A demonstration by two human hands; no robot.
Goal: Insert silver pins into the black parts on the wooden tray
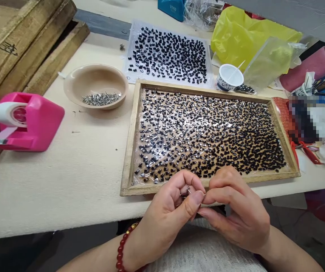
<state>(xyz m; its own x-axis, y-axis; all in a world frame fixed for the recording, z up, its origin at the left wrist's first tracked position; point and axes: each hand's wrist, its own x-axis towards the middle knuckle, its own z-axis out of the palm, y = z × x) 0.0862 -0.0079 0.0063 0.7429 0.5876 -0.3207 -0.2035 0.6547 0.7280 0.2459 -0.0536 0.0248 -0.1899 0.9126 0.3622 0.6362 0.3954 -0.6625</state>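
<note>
My left hand (pixel 176 206), with a red bead bracelet (pixel 120 249) at the wrist, is curled around a few small metal pins (pixel 187 191). Its thumb and forefinger press together at the tips. Against those tips, my right hand (pixel 233 207) is closed in a pinch; whatever it holds there is hidden. Both hands are at the front edge of a wooden tray (pixel 129 151). Many small black pieces (pixel 208 132), several with shiny metal bits, lie spread over clear film inside it. A beige bowl (pixel 74 85) at the left contains a heap of metal pins (pixel 101 99).
Behind the tray is a white sheet (pixel 128 71) bearing many black pieces. A small cup (pixel 222 83) with a thin stick stands near a yellow bag (pixel 236 37). On the left are a pink tape dispenser (pixel 43 121) and stacked wooden frames (pixel 37 49). Red-handled pliers (pixel 310 153) lie right.
</note>
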